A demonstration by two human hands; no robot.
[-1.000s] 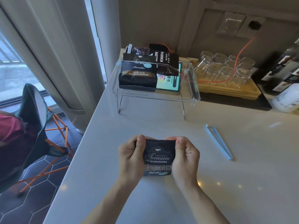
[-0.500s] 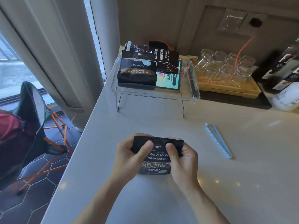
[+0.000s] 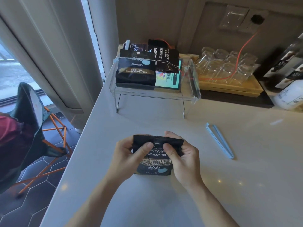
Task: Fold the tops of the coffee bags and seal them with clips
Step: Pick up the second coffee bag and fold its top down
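Far to the left of the hands, off the worktop (image 3: 114,202) edge, a folding chair (image 3: 35,128) with orange legs stands on dark hexagonal floor tiles. The left hand (image 3: 129,157) grips the left side of a black coffee bag (image 3: 155,161), its thumb pressed on the front of the folded-over top and its fingers curled behind. The bag stands upright on the worktop between the two hands, its long axis running vertically, its printed face turned toward the person and its top pointing up and slightly away. The top strip is folded down across the front, running left to right. The right hand (image 3: 183,158) pinches the right side of that fold in the same manner, thumb in front, fingers wrapped behind the bag.

Beyond the hands, a clear acrylic riser (image 3: 193,89) carries more black coffee bags (image 3: 136,71), which lean back with their labels facing the person. To the right of the right hand, well apart from it, a light blue sealing clip (image 3: 219,140) lies flat on the worktop, spread open in a narrow V, its long axis running from far-left to near-right. Farther right and beyond, a wooden tray (image 3: 229,89) holds upturned drinking glasses (image 3: 226,66), with a red cable (image 3: 242,46) trailing over them.
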